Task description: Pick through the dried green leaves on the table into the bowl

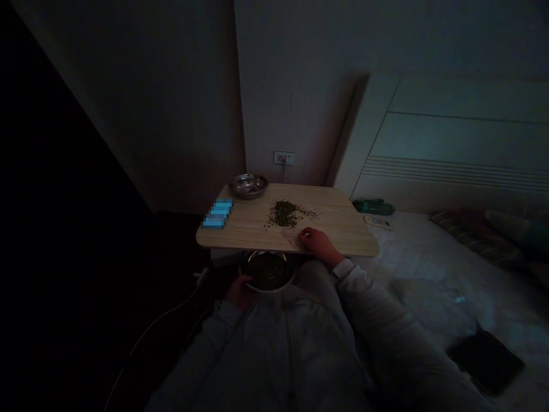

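Note:
Small dark green grains, perhaps mung beans (285, 213), lie in a loose heap on the light wooden tabletop (343, 234), with several strays to the right. My right hand (318, 245) is closed on a thin translucent piece (291, 235) held low against the tabletop near its front edge; its exact kind is unclear. Below that edge, my left hand (242, 290) grips the left rim of a metal bowl (268, 290), which sits at my lap. Dark contents fill much of this bowl, but the dim light hides their details.
A second metal bowl (247, 187) stands at the table's back left corner, with a blurred-out bright screen (218, 214) in front of it. To the right are a bed (412, 252), a green object (374, 206) and a pale remote (378, 222). A white cable (158, 320) trails at left.

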